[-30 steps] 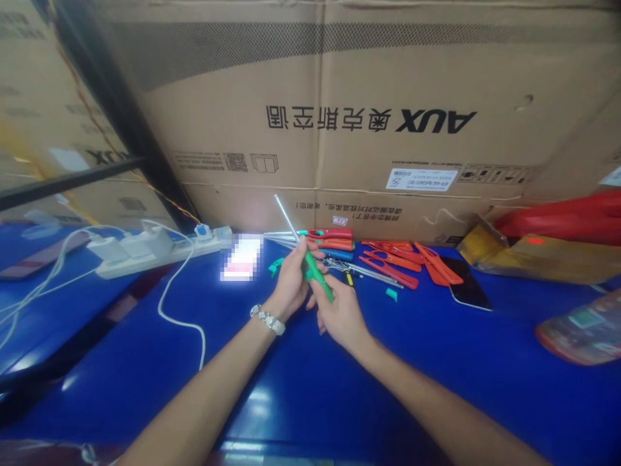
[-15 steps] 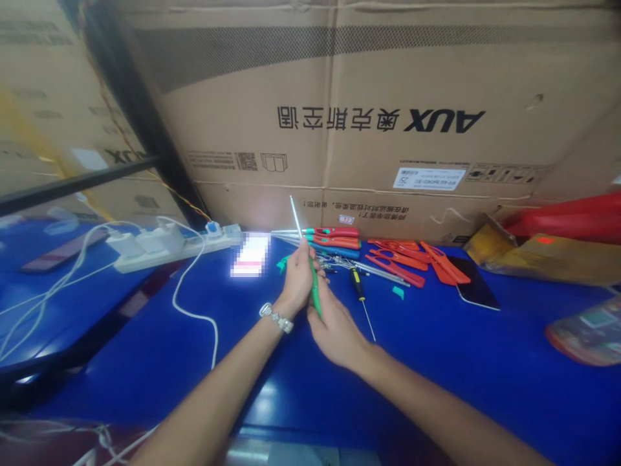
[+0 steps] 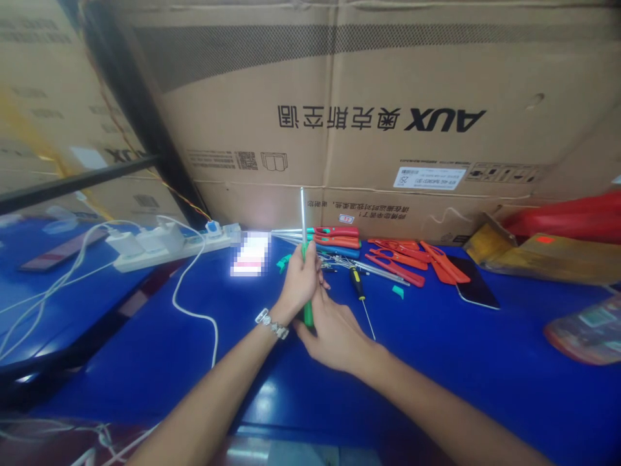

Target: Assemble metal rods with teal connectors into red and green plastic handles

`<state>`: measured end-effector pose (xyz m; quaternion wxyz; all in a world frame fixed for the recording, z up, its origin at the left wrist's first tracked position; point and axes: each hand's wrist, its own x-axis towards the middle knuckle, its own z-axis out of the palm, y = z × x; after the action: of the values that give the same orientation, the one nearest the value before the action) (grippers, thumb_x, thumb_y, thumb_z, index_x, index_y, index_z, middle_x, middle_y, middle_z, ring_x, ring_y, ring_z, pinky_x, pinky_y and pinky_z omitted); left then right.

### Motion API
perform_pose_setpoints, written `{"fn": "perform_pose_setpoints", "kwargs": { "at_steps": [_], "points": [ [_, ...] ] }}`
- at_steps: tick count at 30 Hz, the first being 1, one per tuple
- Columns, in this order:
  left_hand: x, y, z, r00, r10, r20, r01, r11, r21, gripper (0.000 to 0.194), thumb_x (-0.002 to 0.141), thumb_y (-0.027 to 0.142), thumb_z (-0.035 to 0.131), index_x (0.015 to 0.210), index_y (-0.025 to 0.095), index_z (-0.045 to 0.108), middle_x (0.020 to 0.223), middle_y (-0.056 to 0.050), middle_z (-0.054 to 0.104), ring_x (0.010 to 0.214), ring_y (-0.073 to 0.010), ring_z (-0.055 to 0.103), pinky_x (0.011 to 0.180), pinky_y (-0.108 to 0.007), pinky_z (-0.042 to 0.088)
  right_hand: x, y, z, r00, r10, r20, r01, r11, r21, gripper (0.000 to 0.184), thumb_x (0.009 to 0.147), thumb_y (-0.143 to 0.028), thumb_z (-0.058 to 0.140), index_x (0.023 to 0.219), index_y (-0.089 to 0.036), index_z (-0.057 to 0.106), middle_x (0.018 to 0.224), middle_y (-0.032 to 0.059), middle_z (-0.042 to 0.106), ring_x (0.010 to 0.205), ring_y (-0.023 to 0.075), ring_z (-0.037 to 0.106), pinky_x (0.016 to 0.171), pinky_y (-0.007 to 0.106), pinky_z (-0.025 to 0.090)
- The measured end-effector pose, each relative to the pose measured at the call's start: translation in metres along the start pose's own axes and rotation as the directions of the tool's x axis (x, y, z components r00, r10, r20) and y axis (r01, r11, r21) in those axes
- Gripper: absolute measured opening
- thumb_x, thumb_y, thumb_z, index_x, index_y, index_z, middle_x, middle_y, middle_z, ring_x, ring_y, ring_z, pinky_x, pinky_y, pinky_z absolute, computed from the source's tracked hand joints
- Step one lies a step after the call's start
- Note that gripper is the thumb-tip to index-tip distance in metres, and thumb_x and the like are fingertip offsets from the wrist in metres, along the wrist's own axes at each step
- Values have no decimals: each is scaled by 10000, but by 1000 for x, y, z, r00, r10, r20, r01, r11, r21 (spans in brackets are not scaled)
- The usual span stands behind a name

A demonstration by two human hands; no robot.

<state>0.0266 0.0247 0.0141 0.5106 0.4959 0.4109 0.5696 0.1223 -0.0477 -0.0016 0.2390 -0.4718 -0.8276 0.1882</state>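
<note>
Between both hands, a green long-necked lighter (image 3: 308,315) stands nearly upright, its thin metal tube pointing away toward the cardboard box. My left hand (image 3: 297,281) is closed round the upper part of the green body, thumb along the front. Wrapped about the lower end from the right is my right hand (image 3: 337,327), its fingers partly hidden behind the left. Just beyond lie red, orange and blue lighters (image 3: 339,239) with metal tubes. A black-and-yellow screwdriver (image 3: 358,285) rests right of the hands, near loose orange handle shells (image 3: 400,259).
A large cardboard box (image 3: 349,71) walls off the back of the blue table (image 3: 412,395). At left are a power strip (image 3: 169,249) with white cables and a lit, pixelated screen (image 3: 251,254). A dark phone (image 3: 475,288) and a plastic container (image 3: 589,330) sit at right.
The lighter has turned more upright, its tip swinging right and its lower end left. Both hands have shifted slightly with it and still grip it.
</note>
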Motion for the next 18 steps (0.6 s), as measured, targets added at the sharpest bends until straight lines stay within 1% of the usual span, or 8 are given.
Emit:
{"fn": "perform_pose_setpoints", "kwargs": {
  "at_steps": [1, 3, 5, 7, 10, 13, 15, 18],
  "points": [
    [2, -1, -6, 999, 25, 21, -27, 996, 84, 420, 928, 590, 498, 781, 211, 392, 574, 87, 421, 419, -70, 477, 425, -189, 475, 0, 2, -2, 1000, -14, 0, 14, 1000, 20, 845, 906, -411, 518, 1577, -119, 95, 1510, 234, 407, 1311, 348, 497, 924, 454, 520],
    [6, -1, -20, 995, 79, 66, -93, 967, 239, 394, 969, 547, 442, 778, 204, 406, 590, 61, 482, 454, -81, 520, 447, -188, 479, 1, 7, -6, 1000, -12, -25, 14, 997, 71, 712, 916, -469, 522, 1530, -182, 305, 1263, 152, 635, 1068, 287, 637, 797, 387, 530],
    [7, 1, -34, 990, 94, 102, -125, 925, 359, 372, 977, 540, 423, 822, 203, 425, 619, 47, 527, 451, -79, 520, 417, -173, 452, 4, 15, -11, 994, 29, -106, -14, 990, 137, 499, 938, -465, 500, 1376, -228, 534, 965, 60, 704, 792, 205, 647, 665, 313, 486],
    [4, 5, -45, 985, 12, 171, -82, 908, 411, 378, 974, 576, 389, 854, 218, 403, 612, 61, 512, 375, -75, 463, 331, -173, 391, 7, 26, -14, 975, 109, -193, -65, 973, 223, 355, 956, -446, 476, 1153, -226, 673, 799, 18, 681, 657, 156, 593, 601, 274, 431],
    [-3, 15, -56, 970, -85, 227, -20, 907, 422, 369, 956, 591, 417, 865, 235, 377, 601, 91, 415, 350, -65, 382, 271, -159, 316, 11, 42, -17, 952, 215, -217, -143, 942, 305, 327, 959, -433, 465, 939, -213, 707, 702, -5, 651, 583, 130, 544, 568, 258, 387],
    [-5, 27, -67, 976, -125, 178, 44, 916, 399, 378, 943, 584, 447, 825, 239, 348, 610, 94, 349, 370, -61, 353, 262, -149, 290, 12, 51, -19, 946, 243, -213, -176, 939, 294, 293, 940, -401, 491, 887, -218, 713, 696, -10, 659, 586, 132, 546, 573, 259, 375],
    [-3, 33, -75, 980, -113, 163, 37, 911, 410, 385, 940, 581, 450, 800, 236, 352, 577, 95, 345, 362, -65, 343, 265, -154, 291, 16, 50, -22, 948, 230, -219, -177, 955, 238, 264, 931, -373, 503, 868, -228, 714, 724, -13, 677, 593, 132, 548, 582, 262, 370],
    [2, 35, -87, 989, -72, 128, 8, 896, 443, 409, 934, 579, 466, 749, 225, 377, 503, 93, 355, 329, -65, 313, 277, -167, 271, 33, 45, -23, 961, 157, -229, -147, 987, 61, 198, 910, -317, 533, 854, -245, 709, 821, -13, 708, 674, 144, 577, 620, 270, 368]
  ]
}}
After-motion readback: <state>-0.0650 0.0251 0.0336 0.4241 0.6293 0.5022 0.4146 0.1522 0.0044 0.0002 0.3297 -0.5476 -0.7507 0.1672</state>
